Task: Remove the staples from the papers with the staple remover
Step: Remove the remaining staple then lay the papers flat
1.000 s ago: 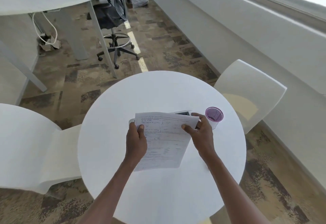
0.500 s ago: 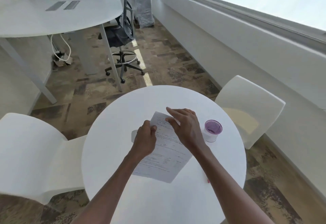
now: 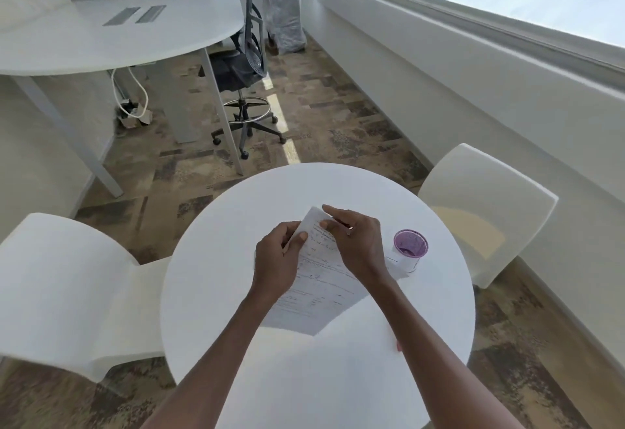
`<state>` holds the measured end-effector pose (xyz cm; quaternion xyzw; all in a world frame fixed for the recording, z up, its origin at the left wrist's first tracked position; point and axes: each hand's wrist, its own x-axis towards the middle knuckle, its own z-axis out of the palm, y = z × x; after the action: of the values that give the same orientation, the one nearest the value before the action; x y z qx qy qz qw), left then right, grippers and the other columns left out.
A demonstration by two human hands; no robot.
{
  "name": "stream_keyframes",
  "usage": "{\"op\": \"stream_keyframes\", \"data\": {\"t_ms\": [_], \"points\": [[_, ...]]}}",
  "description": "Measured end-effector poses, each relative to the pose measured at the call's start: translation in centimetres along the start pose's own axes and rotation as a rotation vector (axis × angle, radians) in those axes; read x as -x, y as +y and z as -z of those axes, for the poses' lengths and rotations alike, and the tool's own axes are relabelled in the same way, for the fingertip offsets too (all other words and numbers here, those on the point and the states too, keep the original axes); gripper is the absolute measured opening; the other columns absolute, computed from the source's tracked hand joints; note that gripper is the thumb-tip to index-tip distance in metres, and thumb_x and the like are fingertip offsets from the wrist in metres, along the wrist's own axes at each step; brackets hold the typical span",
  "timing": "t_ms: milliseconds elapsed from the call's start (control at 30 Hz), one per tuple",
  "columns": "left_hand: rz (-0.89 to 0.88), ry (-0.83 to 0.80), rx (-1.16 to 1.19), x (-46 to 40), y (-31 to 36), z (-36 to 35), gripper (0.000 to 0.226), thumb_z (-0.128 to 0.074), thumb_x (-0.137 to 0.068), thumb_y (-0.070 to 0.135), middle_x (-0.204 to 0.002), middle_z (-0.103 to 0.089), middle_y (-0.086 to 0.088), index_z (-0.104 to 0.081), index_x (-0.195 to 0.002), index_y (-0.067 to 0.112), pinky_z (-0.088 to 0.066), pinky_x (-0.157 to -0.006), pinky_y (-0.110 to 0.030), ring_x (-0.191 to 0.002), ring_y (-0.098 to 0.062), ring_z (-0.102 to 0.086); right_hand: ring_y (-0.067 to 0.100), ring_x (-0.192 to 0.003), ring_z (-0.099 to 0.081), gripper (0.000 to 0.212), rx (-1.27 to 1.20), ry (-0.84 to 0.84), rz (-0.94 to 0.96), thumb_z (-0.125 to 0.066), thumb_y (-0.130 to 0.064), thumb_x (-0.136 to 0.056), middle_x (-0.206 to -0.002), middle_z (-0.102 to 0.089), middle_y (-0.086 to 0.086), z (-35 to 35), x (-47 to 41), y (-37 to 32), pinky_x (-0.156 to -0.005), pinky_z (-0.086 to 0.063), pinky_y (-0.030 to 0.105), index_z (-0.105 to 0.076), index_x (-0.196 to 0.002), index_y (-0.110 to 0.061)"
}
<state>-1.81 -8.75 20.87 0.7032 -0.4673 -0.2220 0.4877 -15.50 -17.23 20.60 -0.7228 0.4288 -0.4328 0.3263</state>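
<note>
A printed sheaf of papers (image 3: 314,296) lies tilted over the middle of the round white table (image 3: 236,310), its top corner raised. My left hand (image 3: 275,259) pinches the papers at their upper left edge. My right hand (image 3: 355,242) rests over the upper right part, fingertips on the raised top corner. No staple remover can be made out; a small pink thing (image 3: 398,346) peeks from behind my right forearm. The staple is too small to see.
A small cup with a purple rim (image 3: 410,246) stands on the table just right of my right hand, on another sheet (image 3: 397,268). White chairs stand at the left (image 3: 67,286) and right (image 3: 487,212) of the table. A desk and office chair (image 3: 243,66) are farther back.
The papers have turned from level to tilted, with one corner pointing away. My right hand moved from the right edge to the top corner. The camera has tilted upward.
</note>
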Motion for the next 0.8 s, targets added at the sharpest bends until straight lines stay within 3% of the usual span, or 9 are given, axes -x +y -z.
{"op": "stream_keyframes", "data": {"t_ms": [100, 200, 300, 467, 667, 800], "points": [[-0.021, 0.072, 0.094, 0.2, 0.6, -0.5, 0.022, -0.063, -0.096, 0.022, -0.1, -0.075, 0.013, -0.073, -0.116, 0.022, -0.049, -0.07, -0.009, -0.088, 0.0, -0.069, 0.002, -0.09, -0.071, 0.029, -0.075, 0.015, -0.036, -0.071, -0.021, -0.089, -0.107, -0.078, -0.003, 0.4, -0.2, 0.1, -0.077, -0.054, 0.019, -0.074, -0.118, -0.027], [-0.017, 0.128, 0.144, 0.1, 0.9, -1.1, 0.024, -0.066, -0.095, 0.021, -0.104, -0.075, 0.011, -0.074, -0.117, 0.018, -0.05, -0.076, -0.008, -0.09, 0.008, -0.068, 0.007, -0.075, -0.067, 0.025, -0.047, 0.023, 0.004, -0.071, -0.019, -0.09, -0.087, -0.078, -0.003, 0.7, -0.4, 0.2, -0.067, -0.05, 0.023, -0.076, -0.114, -0.022], [-0.006, 0.203, 0.15, 0.1, 1.3, -1.8, 0.024, -0.068, -0.093, 0.024, -0.105, -0.074, 0.011, -0.074, -0.115, 0.015, -0.048, -0.079, -0.005, -0.092, 0.016, -0.064, 0.01, -0.071, -0.064, 0.023, -0.082, 0.018, -0.008, -0.072, -0.016, -0.09, -0.079, -0.074, -0.002, 1.0, -0.5, 0.4, -0.066, -0.049, 0.028, -0.077, -0.112, -0.018], [0.01, 0.27, 0.2, 0.0, 2.1, -2.6, 0.024, -0.072, -0.09, 0.025, -0.103, -0.075, 0.012, -0.075, -0.112, 0.016, -0.052, -0.086, -0.013, -0.098, 0.006, -0.068, 0.006, -0.073, -0.065, 0.021, -0.164, 0.0, -0.027, -0.074, -0.014, -0.089, -0.082, -0.076, -0.004, 1.5, -0.7, 0.6, -0.068, -0.051, 0.027, -0.078, -0.109, -0.015], [0.05, 0.296, 0.226, 0.2, 2.3, -3.1, 0.022, -0.075, -0.087, 0.029, -0.095, -0.074, 0.019, -0.078, -0.107, 0.02, -0.054, -0.083, -0.018, -0.094, 0.003, -0.07, 0.002, -0.097, -0.072, 0.022, -0.246, -0.026, -0.085, -0.074, -0.019, -0.089, -0.107, -0.078, -0.005, 1.9, -0.5, 0.8, -0.085, -0.058, 0.026, -0.078, -0.11, -0.02], [0.087, 0.285, 0.235, 0.5, 2.0, -3.3, 0.018, -0.076, -0.086, 0.028, -0.086, -0.074, 0.024, -0.079, -0.102, 0.021, -0.054, -0.08, -0.015, -0.089, 0.006, -0.07, 0.004, -0.093, -0.073, 0.02, -0.267, -0.028, -0.095, -0.076, -0.018, -0.088, -0.105, -0.079, -0.001, 1.9, -0.2, 1.1, -0.084, -0.058, 0.025, -0.079, -0.107, -0.016]]}}
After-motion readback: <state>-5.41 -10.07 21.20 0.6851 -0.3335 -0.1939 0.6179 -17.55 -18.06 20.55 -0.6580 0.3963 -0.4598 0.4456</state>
